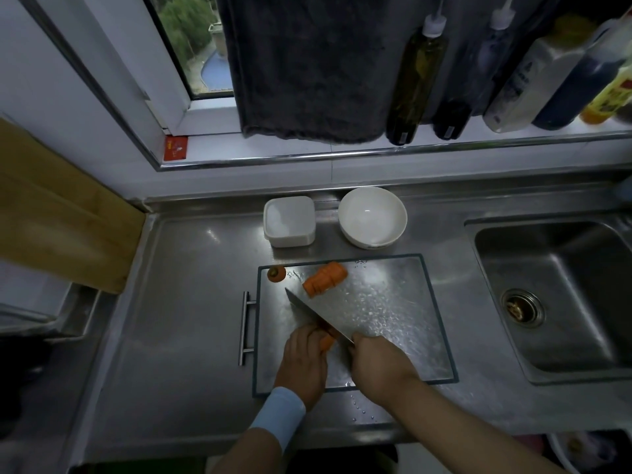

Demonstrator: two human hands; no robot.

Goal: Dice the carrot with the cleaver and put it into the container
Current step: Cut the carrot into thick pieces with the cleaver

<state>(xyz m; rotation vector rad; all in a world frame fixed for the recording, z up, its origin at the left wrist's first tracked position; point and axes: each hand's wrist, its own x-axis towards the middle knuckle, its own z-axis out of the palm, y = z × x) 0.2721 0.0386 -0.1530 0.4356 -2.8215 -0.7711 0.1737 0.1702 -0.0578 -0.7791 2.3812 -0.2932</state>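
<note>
Left hand [302, 362]: held a carrot piece [326, 342] under curled fingers, steadying it for the cut.
Right hand [374, 366]: gripped the cleaver [314, 318], blade beside the left fingers.
Container [289, 220]: sat well beyond both hands, awaiting dice.

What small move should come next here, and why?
Probably press the cleaver down through the carrot piece: the left hand pins it on the cutting board, the right hand grips the handle, and the blade lies over it.
</note>
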